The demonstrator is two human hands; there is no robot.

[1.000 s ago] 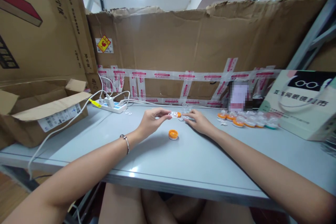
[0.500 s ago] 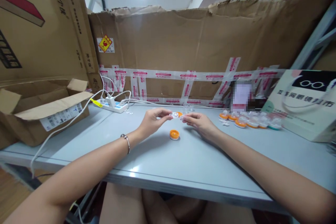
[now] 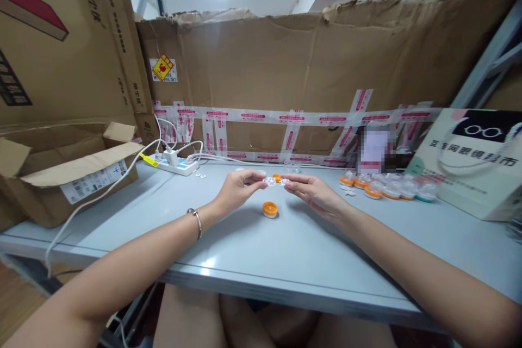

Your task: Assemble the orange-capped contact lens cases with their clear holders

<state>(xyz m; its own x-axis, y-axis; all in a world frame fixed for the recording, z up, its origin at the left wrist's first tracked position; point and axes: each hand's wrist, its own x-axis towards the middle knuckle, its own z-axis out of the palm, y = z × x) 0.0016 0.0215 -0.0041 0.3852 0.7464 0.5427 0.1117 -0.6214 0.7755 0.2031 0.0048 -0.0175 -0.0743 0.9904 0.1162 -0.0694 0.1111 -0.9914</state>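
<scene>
Pinching a white openwork piece (image 3: 271,181) by its left edge in the head view, the left hand (image 3: 238,187) faces the right hand (image 3: 316,193), which pinches a smaller white part (image 3: 282,181); an orange cap (image 3: 269,211) lies nearer the person.

My left hand (image 3: 236,190) grips a white openwork piece (image 3: 269,181) between thumb and fingers. My right hand (image 3: 317,193) pinches a smaller white piece (image 3: 283,182) just beside it. An orange part (image 3: 277,178) shows behind both pieces. An orange cap (image 3: 269,210) rests nearer me on the table (image 3: 244,253). Clear-topped containers (image 3: 373,192) with orange and teal bases stand to my right, near a paper bag (image 3: 460,190).
</scene>
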